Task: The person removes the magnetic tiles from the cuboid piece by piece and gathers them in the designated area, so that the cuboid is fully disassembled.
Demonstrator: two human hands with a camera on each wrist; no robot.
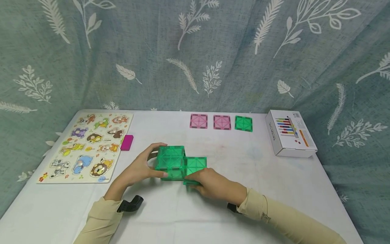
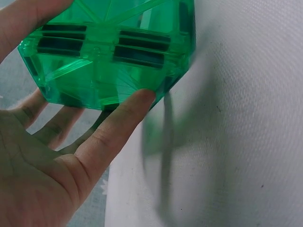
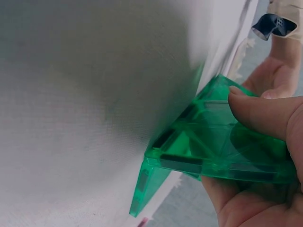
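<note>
A see-through green cube of magnetic tiles point(image 1: 171, 157) stands on the white cloth in front of the person. The left hand point(image 1: 141, 169) grips it from the left side, thumb at the near face and fingers round the far side. Against the cube's right side lies a green square magnetic tile point(image 1: 196, 164), pinched by the right hand point(image 1: 213, 184) at its near right corner. The right wrist view shows the right thumb on top of this tile and fingers below it, with another green tile point(image 3: 147, 189) slanting down from its edge.
Two pink tiles point(image 1: 198, 121) and one green tile point(image 1: 243, 123) lie in a row at the back. An animal puzzle board point(image 1: 82, 149) is at left, a magenta block point(image 1: 127, 142) at its edge. A white box point(image 1: 290, 134) stands at back right.
</note>
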